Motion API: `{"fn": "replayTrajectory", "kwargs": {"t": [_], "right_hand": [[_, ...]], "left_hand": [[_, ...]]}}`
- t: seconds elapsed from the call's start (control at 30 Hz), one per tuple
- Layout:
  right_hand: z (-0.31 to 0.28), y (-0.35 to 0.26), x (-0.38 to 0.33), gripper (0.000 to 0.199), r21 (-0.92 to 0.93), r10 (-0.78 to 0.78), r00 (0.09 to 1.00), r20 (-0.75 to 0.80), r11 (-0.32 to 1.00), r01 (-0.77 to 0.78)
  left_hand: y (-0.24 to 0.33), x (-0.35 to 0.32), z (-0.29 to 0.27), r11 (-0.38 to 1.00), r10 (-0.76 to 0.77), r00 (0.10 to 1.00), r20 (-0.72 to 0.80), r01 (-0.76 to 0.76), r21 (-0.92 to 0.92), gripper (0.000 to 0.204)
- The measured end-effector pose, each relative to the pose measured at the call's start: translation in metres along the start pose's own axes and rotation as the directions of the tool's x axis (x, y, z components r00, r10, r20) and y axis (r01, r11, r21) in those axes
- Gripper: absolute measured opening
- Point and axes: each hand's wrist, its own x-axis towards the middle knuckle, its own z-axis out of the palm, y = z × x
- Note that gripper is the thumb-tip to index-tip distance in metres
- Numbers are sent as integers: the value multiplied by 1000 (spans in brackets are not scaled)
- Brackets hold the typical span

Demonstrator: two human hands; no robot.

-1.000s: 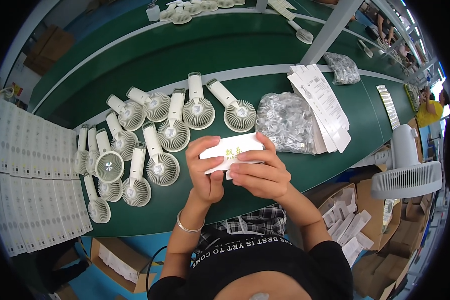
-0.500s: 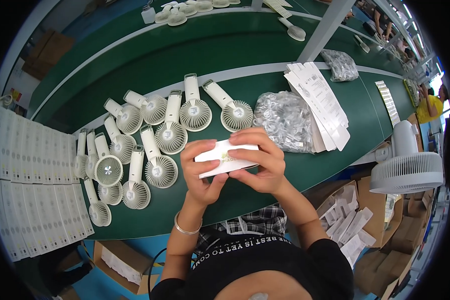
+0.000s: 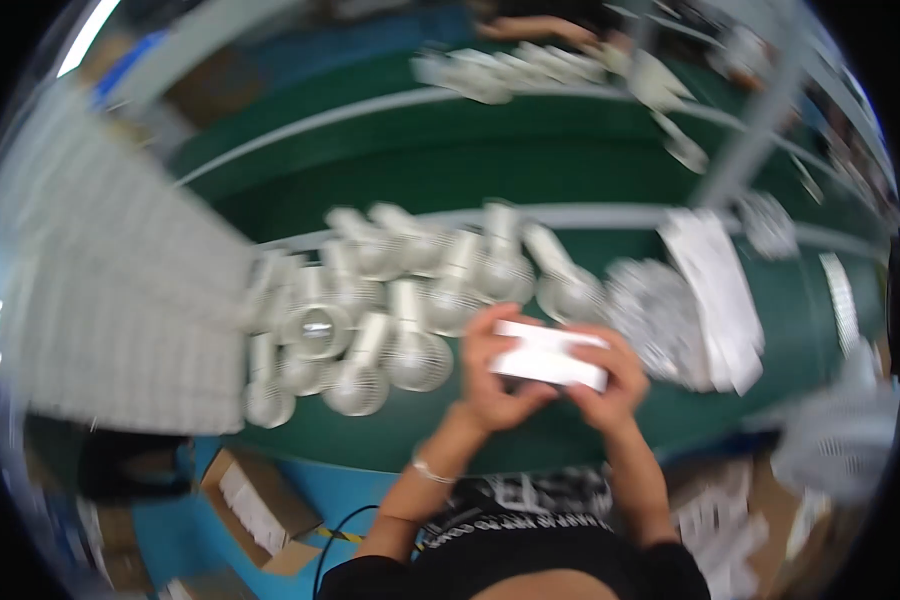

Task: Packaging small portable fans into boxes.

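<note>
Between both hands, over the front of the green table, I hold a small white box. My left hand grips its left end, a bracelet on that wrist. My right hand closes on its right end, fingers over the top and thumb below. Several white handheld fans lie in a group to the left of my hands. A clear plastic bag of small grey-white items sits just right of my hands. Motion blurs the whole view.
Tall stacks of white boxes stand at the left. Flat white cartons lie beyond the bag. A large fan stands at the right. An open cardboard box is on the floor. Across the table, another person's arm reaches near more fans.
The view has swung left, so the table and my hands appear farther right and more of the box stacks shows. The white box is still held in both hands.
</note>
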Motion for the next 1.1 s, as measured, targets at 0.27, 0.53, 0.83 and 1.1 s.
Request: {"fn": "replayTrajectory", "kwargs": {"t": [0.27, 0.53, 0.83, 1.1], "right_hand": [[11, -46, -14, 45, 3, 80, 910, -407, 996, -86], [27, -82, 1, 50, 490, 137, 937, -322, 871, 41], [20, -36, -13, 31, 543, 377, 919, -112, 798, -261], [14, -17, -33, 25, 507, 513, 854, -91, 762, -403]], "left_hand": [[62, -68, 15, 586, 67, 997, 35, -68, 808, 61], [136, -11, -97, 335, 292, 945, 150, -248, 909, 52], [381, 136, -268, 601, 553, 648, -525, 127, 789, 52], [423, 219, -465, 623, 165, 651, -741, 514, 590, 38]]}}
